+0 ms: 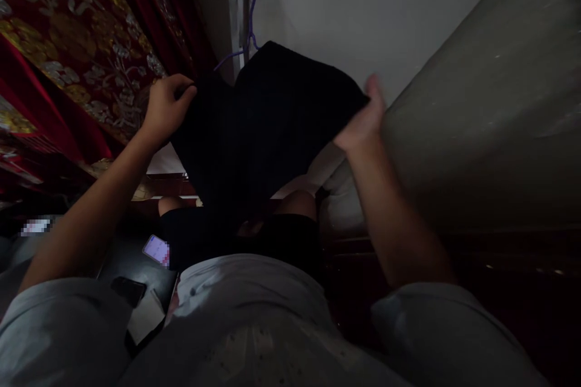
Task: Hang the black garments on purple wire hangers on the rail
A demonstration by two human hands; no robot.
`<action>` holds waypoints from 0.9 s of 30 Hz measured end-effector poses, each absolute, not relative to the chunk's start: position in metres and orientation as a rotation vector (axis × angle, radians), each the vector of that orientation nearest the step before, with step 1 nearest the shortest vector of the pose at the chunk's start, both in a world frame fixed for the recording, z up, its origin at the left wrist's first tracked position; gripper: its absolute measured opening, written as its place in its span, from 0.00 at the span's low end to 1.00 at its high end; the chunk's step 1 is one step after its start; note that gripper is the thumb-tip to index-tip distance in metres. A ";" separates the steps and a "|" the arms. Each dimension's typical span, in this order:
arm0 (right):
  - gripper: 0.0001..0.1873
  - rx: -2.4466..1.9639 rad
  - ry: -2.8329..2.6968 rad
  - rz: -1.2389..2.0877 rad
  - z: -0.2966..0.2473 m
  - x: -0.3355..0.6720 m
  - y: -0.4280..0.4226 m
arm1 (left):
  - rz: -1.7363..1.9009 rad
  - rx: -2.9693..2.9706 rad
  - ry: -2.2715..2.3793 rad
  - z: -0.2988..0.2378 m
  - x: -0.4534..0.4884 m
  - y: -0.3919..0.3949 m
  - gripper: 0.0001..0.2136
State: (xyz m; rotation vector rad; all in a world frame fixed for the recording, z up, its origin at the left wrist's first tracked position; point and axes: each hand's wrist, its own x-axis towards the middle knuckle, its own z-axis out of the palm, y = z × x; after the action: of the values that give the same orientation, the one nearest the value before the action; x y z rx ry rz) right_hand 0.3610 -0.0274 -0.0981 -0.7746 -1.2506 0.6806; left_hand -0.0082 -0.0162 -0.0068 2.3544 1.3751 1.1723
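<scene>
A black garment point(272, 115) is spread out in front of me, too dark to tell its exact kind. At its left edge my left hand point(169, 103) is closed, thumb and fingers pinching the cloth. My right hand point(365, 118) grips the right edge, with its thumb up and its fingers partly hidden and slightly blurred. Just behind the top of the cloth is a purple hanger point(251, 41) by a narrow upright post point(242, 6). Whether the garment is on the hanger I cannot tell.
Red curtains point(77, 30) with gold and silver patterns hang on the left. A pale wall point(354, 6) stands ahead, and a large grey-green surface point(490, 109) slopes along the right. A lit phone point(157, 249) lies on a dark surface low on the left, near a pale box-like item point(146, 316).
</scene>
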 end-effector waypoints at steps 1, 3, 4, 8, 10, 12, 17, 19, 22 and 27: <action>0.38 -0.794 -1.229 0.776 -0.092 0.368 -0.025 | 1.199 2.342 1.406 -0.008 -0.010 -0.018 0.17; 0.32 -0.828 -1.159 0.941 -0.080 0.376 -0.029 | 1.306 2.335 1.449 -0.009 -0.005 -0.021 0.12; 0.28 -0.831 -1.130 0.969 -0.075 0.375 -0.035 | 1.366 2.343 1.455 -0.008 0.001 -0.022 0.10; 0.23 -0.740 -1.044 0.869 -0.068 0.352 -0.065 | 1.483 2.438 1.361 -0.003 0.033 -0.021 0.08; 0.22 -0.706 -0.979 0.838 -0.071 0.339 -0.072 | 1.434 2.514 1.297 -0.001 0.045 -0.023 0.11; 0.18 -0.681 -0.914 0.803 -0.073 0.331 -0.070 | 1.327 2.591 1.248 -0.002 0.052 -0.030 0.16; 0.13 -0.616 -0.851 0.709 -0.058 0.331 -0.062 | 1.294 2.556 1.174 0.000 0.055 -0.056 0.22; 0.13 -0.651 -0.877 0.649 -0.049 0.330 -0.078 | 1.401 2.389 1.133 0.009 0.058 -0.066 0.19; 0.16 -0.775 -1.064 0.434 -0.048 0.317 -0.121 | 1.396 1.967 0.959 0.024 0.069 -0.080 0.15; 0.12 -0.898 -1.898 0.372 -0.086 0.273 -0.175 | 1.171 1.373 0.955 0.019 0.074 -0.106 0.22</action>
State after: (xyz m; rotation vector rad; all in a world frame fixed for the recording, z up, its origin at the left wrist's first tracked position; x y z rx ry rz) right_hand 0.2732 -0.1749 -0.0855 -0.8984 -1.8985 0.3723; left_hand 0.0738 -0.1059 0.0187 1.3733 0.9547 1.1712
